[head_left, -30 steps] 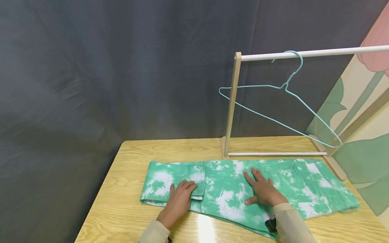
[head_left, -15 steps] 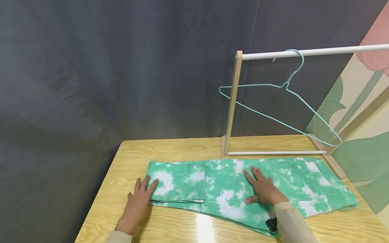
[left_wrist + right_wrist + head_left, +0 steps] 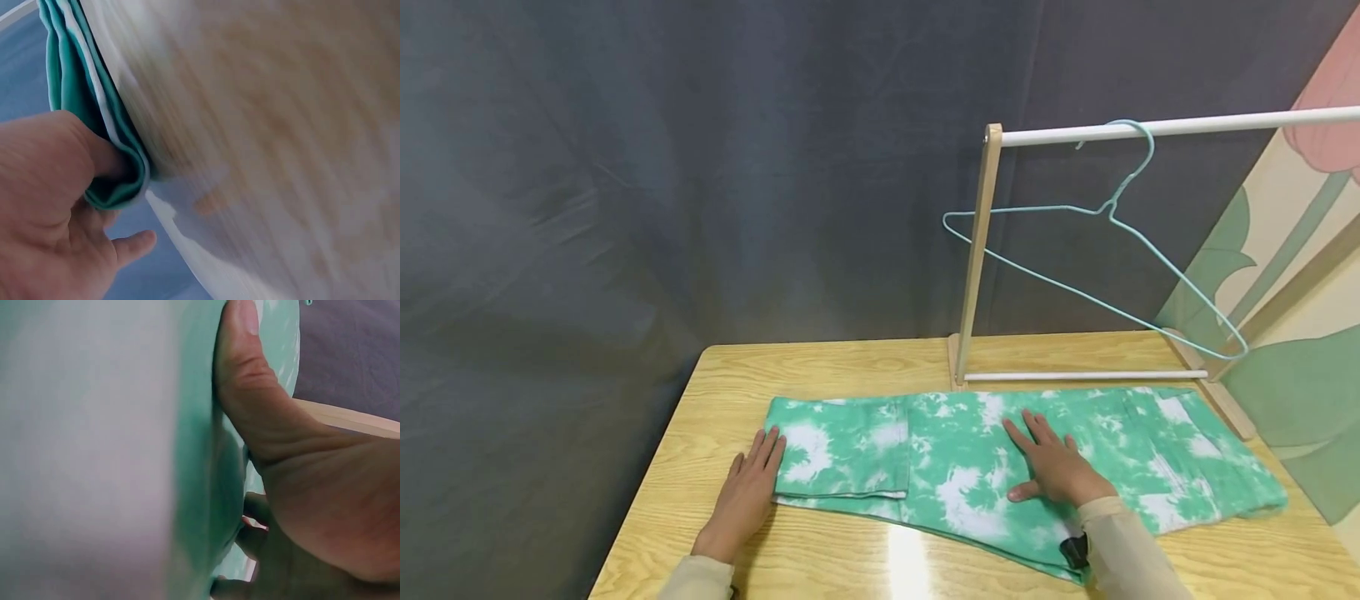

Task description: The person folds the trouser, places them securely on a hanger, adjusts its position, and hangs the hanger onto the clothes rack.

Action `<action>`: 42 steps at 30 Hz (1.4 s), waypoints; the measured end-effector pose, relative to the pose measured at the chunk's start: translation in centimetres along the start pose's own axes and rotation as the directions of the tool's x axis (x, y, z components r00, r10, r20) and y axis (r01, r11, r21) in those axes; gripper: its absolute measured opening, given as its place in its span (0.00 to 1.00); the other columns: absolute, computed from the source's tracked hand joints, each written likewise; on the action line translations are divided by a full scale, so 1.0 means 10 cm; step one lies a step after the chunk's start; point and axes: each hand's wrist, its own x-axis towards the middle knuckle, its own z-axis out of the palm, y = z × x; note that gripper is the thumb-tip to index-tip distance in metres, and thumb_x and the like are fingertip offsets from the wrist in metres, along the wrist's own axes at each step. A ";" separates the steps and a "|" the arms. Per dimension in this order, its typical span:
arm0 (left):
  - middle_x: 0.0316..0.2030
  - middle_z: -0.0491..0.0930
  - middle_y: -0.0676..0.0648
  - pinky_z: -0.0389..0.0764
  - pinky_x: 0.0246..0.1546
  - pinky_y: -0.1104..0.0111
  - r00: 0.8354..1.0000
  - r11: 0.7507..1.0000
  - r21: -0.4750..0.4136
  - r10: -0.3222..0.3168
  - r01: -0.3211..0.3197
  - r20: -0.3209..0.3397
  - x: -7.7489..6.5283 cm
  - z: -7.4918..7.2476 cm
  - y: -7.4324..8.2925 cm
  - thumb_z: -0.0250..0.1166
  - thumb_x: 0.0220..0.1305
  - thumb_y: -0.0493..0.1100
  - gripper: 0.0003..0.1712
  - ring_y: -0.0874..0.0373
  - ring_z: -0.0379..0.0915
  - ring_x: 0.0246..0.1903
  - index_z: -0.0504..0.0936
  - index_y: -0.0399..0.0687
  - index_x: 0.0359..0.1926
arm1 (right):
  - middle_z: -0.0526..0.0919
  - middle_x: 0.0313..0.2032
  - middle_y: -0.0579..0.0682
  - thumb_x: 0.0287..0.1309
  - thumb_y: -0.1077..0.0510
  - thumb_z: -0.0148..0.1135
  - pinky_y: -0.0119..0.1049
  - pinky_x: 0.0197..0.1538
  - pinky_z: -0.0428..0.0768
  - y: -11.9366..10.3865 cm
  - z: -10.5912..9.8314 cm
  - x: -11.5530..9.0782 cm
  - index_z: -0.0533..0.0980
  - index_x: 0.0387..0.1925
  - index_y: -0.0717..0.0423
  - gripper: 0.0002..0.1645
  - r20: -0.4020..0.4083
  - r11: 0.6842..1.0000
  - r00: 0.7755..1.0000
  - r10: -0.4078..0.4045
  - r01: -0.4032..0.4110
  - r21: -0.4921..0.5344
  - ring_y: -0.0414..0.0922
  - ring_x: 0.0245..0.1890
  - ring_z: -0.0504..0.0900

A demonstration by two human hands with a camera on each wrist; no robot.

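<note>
Tie-dyed green and white trousers (image 3: 962, 500) lie folded lengthwise across the table, their left end turned back over itself in a flat panel (image 3: 850, 450). At that left fold, my left hand (image 3: 747, 492) touches the edge with its fingers straight and close together. The left wrist view shows the stacked layers of the fold (image 3: 119, 162) beside this hand (image 3: 50, 200). Farther right, my right hand (image 3: 1056, 471) rests on the middle of the trousers with fingers spread. Its thumb (image 3: 247, 369) lies along the cloth in the right wrist view.
A wooden rack (image 3: 977, 258) with a white rail (image 3: 1217, 127) stands behind the trousers. From the rail hangs a light blue hanger (image 3: 1075, 287). A dark curtain (image 3: 775, 167) backs the wooden table (image 3: 670, 467), and a painted wall (image 3: 1300, 358) is at the right.
My left hand has moved left from the panel's inner end to the outer fold, and its fingers have come closer together. My right hand stays in place on the trousers.
</note>
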 end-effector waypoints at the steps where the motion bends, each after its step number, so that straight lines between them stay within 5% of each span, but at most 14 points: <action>1: 0.76 0.55 0.36 0.66 0.64 0.36 1.000 1.000 0.008 0.003 -0.003 -0.002 0.01 0.00 0.02 0.61 0.61 0.22 0.41 0.36 0.51 0.75 0.60 0.37 0.74 | 0.41 0.77 0.68 0.33 0.32 0.74 0.78 0.67 0.47 0.00 -0.01 0.00 0.50 0.78 0.54 0.74 -0.005 1.000 1.000 0.001 -0.001 -0.011 0.69 0.76 0.41; 5: 0.75 0.57 0.33 0.68 0.65 0.40 1.000 0.998 0.058 -0.003 0.003 0.001 0.03 0.01 0.11 0.60 0.63 0.23 0.37 0.35 0.53 0.74 0.62 0.35 0.73 | 0.46 0.76 0.69 0.30 0.33 0.75 0.76 0.66 0.53 -0.03 -0.02 -0.01 0.55 0.76 0.56 0.72 -0.067 0.998 0.997 -0.024 0.020 -0.056 0.70 0.75 0.45; 8: 0.74 0.58 0.33 0.69 0.65 0.42 1.000 0.991 0.133 -0.028 0.027 0.004 0.03 -0.01 0.17 0.60 0.63 0.23 0.36 0.36 0.55 0.74 0.63 0.35 0.72 | 0.51 0.75 0.69 0.25 0.39 0.79 0.73 0.65 0.60 -0.11 0.03 -0.04 0.65 0.71 0.58 0.66 -0.193 0.990 0.974 -0.118 0.099 -0.101 0.70 0.74 0.48; 10: 0.73 0.59 0.34 0.70 0.65 0.44 0.999 0.982 0.183 -0.047 0.046 0.004 0.03 -0.02 0.21 0.60 0.63 0.24 0.36 0.37 0.56 0.73 0.63 0.35 0.72 | 0.56 0.74 0.68 0.27 0.47 0.83 0.71 0.65 0.64 -0.21 0.07 -0.06 0.73 0.65 0.58 0.57 -0.304 0.972 0.927 -0.220 0.182 -0.148 0.70 0.74 0.51; 12: 0.73 0.61 0.34 0.72 0.65 0.45 0.998 0.974 0.221 -0.058 0.058 -0.008 0.03 -0.02 0.23 0.60 0.63 0.24 0.35 0.38 0.58 0.73 0.64 0.35 0.71 | 0.61 0.73 0.65 0.35 0.55 0.83 0.67 0.65 0.67 -0.35 0.14 -0.05 0.77 0.59 0.55 0.44 -0.402 0.942 0.856 -0.323 0.252 -0.221 0.67 0.74 0.55; 15: 0.72 0.63 0.34 0.73 0.63 0.46 0.998 0.965 0.255 -0.058 0.065 -0.034 0.05 0.00 0.25 0.60 0.64 0.25 0.34 0.39 0.60 0.72 0.66 0.36 0.70 | 0.68 0.70 0.60 0.45 0.66 0.74 0.61 0.66 0.69 -0.60 0.32 -0.01 0.80 0.54 0.51 0.30 -0.491 0.896 0.753 -0.439 0.330 -0.296 0.62 0.73 0.61; 18: 0.71 0.64 0.35 0.76 0.60 0.47 0.997 0.961 0.269 -0.048 0.061 -0.057 0.07 0.03 0.28 0.61 0.64 0.26 0.33 0.39 0.61 0.71 0.67 0.37 0.70 | 0.72 0.68 0.55 0.49 0.65 0.68 0.58 0.67 0.69 -0.88 0.49 0.05 0.80 0.53 0.47 0.26 -0.528 0.873 0.696 -0.487 0.362 -0.328 0.56 0.73 0.64; 22: 0.71 0.64 0.35 0.83 0.46 0.53 0.996 0.965 0.253 -0.046 0.066 -0.083 0.07 0.10 0.26 0.62 0.63 0.25 0.34 0.37 0.62 0.71 0.67 0.38 0.70 | 0.70 0.70 0.52 0.53 0.58 0.69 0.58 0.68 0.68 -1.20 0.63 0.12 0.76 0.58 0.47 0.28 -0.496 0.840 0.682 -0.537 0.384 -0.382 0.54 0.74 0.64; 25: 0.71 0.65 0.35 0.84 0.38 0.56 0.994 0.968 0.241 -0.052 0.075 -0.098 0.04 0.12 0.22 0.62 0.62 0.24 0.35 0.37 0.62 0.70 0.68 0.38 0.70 | 0.69 0.70 0.50 0.54 0.58 0.71 0.57 0.67 0.68 -1.37 0.66 0.17 0.75 0.60 0.46 0.30 -0.440 0.788 0.666 -0.602 0.409 -0.460 0.52 0.74 0.63; 30: 0.71 0.65 0.36 0.84 0.42 0.54 0.995 0.977 0.201 -0.056 0.070 -0.078 0.02 0.08 0.18 0.60 0.63 0.25 0.33 0.37 0.62 0.70 0.68 0.39 0.70 | 0.70 0.70 0.46 0.52 0.62 0.74 0.54 0.70 0.65 -1.45 0.67 0.18 0.70 0.66 0.45 0.40 -0.398 0.738 0.675 -0.622 0.333 -0.587 0.48 0.75 0.62; 33: 0.71 0.65 0.36 0.83 0.43 0.53 0.997 0.982 0.179 -0.056 0.064 -0.053 0.01 0.06 0.16 0.60 0.65 0.26 0.33 0.37 0.62 0.70 0.68 0.39 0.70 | 0.69 0.71 0.47 0.53 0.64 0.70 0.52 0.71 0.64 -1.47 0.72 0.16 0.63 0.73 0.45 0.47 -0.410 0.738 0.691 -0.595 0.269 -0.619 0.47 0.75 0.62; 36: 0.71 0.66 0.37 0.84 0.45 0.52 0.996 0.986 0.145 -0.081 0.086 -0.036 0.02 0.04 0.14 0.61 0.65 0.26 0.33 0.36 0.63 0.70 0.68 0.40 0.70 | 0.70 0.70 0.50 0.56 0.61 0.69 0.53 0.68 0.66 -1.50 0.77 0.16 0.62 0.73 0.46 0.45 -0.399 0.740 0.695 -0.598 0.287 -0.608 0.49 0.74 0.64; 42: 0.69 0.69 0.37 0.81 0.52 0.46 0.993 0.994 0.017 -0.106 0.107 -0.052 0.06 0.00 0.10 0.69 0.57 0.26 0.36 0.31 0.70 0.63 0.72 0.41 0.67 | 0.71 0.68 0.54 0.53 0.53 0.69 0.59 0.66 0.66 -1.55 0.80 0.15 0.66 0.69 0.50 0.41 -0.350 0.782 0.749 -0.562 0.344 -0.519 0.56 0.73 0.64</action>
